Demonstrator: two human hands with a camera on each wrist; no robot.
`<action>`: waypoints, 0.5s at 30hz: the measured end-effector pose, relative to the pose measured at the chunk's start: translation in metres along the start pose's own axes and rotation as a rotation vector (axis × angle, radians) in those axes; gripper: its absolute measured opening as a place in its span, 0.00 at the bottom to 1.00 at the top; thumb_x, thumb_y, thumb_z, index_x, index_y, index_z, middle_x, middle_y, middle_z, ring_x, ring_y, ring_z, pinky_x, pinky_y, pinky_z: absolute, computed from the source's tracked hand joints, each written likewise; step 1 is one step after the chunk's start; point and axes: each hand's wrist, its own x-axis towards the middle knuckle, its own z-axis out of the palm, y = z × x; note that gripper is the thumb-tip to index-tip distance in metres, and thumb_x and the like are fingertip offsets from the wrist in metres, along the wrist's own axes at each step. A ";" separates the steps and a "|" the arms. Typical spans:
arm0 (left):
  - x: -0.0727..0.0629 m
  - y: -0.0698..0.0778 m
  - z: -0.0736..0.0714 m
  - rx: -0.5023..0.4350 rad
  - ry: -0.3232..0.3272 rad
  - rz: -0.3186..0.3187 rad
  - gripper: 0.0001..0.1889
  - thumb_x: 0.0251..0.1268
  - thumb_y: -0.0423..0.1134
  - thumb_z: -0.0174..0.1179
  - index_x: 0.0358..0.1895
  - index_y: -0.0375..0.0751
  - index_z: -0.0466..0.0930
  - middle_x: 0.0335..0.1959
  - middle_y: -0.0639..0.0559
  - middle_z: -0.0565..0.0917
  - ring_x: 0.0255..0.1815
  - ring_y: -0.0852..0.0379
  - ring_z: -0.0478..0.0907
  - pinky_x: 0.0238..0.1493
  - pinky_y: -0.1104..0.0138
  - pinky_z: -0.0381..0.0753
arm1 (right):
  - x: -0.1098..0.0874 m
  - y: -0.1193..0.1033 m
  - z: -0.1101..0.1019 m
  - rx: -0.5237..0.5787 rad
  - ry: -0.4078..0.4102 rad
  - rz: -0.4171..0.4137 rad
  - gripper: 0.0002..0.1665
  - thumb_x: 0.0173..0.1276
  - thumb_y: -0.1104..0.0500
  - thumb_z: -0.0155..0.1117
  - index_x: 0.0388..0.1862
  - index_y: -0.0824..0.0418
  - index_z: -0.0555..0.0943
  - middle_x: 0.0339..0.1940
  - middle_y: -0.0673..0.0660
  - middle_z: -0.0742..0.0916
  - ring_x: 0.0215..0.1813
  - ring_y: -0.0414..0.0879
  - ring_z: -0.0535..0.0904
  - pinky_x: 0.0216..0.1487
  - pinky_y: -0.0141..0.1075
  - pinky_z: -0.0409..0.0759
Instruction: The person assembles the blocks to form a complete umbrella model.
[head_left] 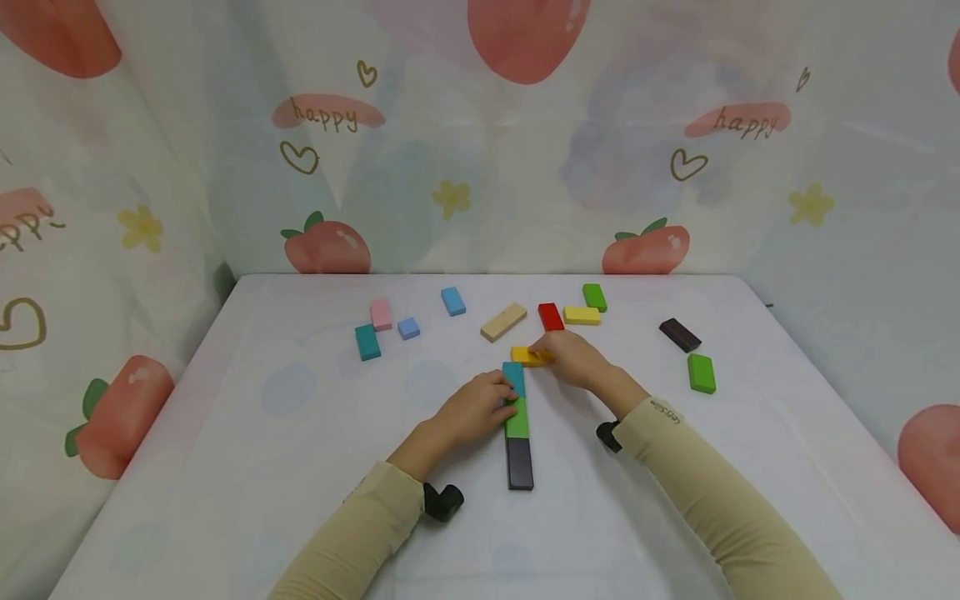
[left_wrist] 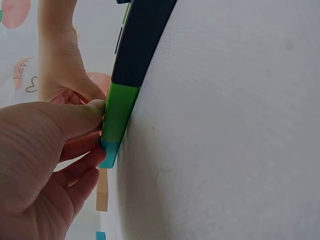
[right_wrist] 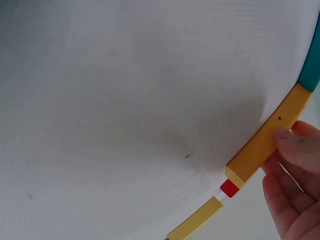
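Observation:
A straight row of flat blocks lies on the table: a black block (head_left: 520,464) nearest, then a green block (head_left: 517,419), then a teal block (head_left: 513,377). My left hand (head_left: 468,410) rests at the row's left side, its thumb touching the green block and its fingertips the teal one. At the row's far end, my right hand (head_left: 576,360) pinches a yellow-orange block (right_wrist: 265,137) between thumb and fingers. That block lies crosswise, one end meeting the teal block in the right wrist view.
Beyond the hands lie a wooden block (head_left: 503,322), a red block (head_left: 551,317), a yellow block (head_left: 582,316) and a green one (head_left: 595,297). Blue, pink and teal blocks (head_left: 367,342) are at far left. A dark brown block (head_left: 680,335) and another green block (head_left: 702,373) lie right.

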 end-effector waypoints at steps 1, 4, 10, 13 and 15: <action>0.001 0.000 0.000 0.002 -0.002 -0.003 0.14 0.62 0.39 0.60 0.48 0.34 0.81 0.45 0.49 0.77 0.48 0.57 0.74 0.51 0.72 0.71 | 0.000 0.000 0.000 -0.001 0.000 0.000 0.16 0.59 0.72 0.62 0.48 0.69 0.81 0.45 0.60 0.84 0.49 0.53 0.78 0.54 0.44 0.73; 0.001 -0.001 0.001 0.012 -0.011 -0.013 0.15 0.62 0.40 0.59 0.48 0.35 0.81 0.46 0.50 0.77 0.48 0.57 0.73 0.51 0.72 0.71 | 0.000 -0.001 0.000 -0.006 -0.004 0.002 0.16 0.60 0.71 0.62 0.48 0.69 0.81 0.45 0.60 0.84 0.49 0.53 0.77 0.54 0.44 0.73; 0.001 -0.001 0.002 0.011 -0.013 -0.011 0.15 0.62 0.40 0.59 0.48 0.35 0.81 0.45 0.50 0.76 0.48 0.57 0.73 0.50 0.72 0.71 | 0.000 -0.001 0.001 -0.016 0.000 0.016 0.16 0.60 0.71 0.62 0.48 0.68 0.81 0.45 0.60 0.84 0.48 0.53 0.78 0.54 0.44 0.73; 0.002 -0.002 0.002 0.013 -0.009 -0.008 0.14 0.62 0.40 0.60 0.48 0.35 0.81 0.45 0.50 0.76 0.48 0.57 0.73 0.50 0.72 0.71 | 0.000 -0.001 0.002 -0.025 0.009 0.007 0.16 0.59 0.72 0.62 0.47 0.68 0.81 0.44 0.60 0.84 0.47 0.53 0.78 0.53 0.44 0.74; 0.002 -0.003 0.003 0.016 -0.010 -0.008 0.14 0.62 0.40 0.60 0.48 0.35 0.81 0.45 0.50 0.76 0.48 0.57 0.73 0.50 0.72 0.71 | 0.000 0.000 0.002 -0.024 0.014 0.004 0.15 0.59 0.72 0.61 0.47 0.68 0.81 0.44 0.60 0.84 0.47 0.53 0.78 0.53 0.44 0.74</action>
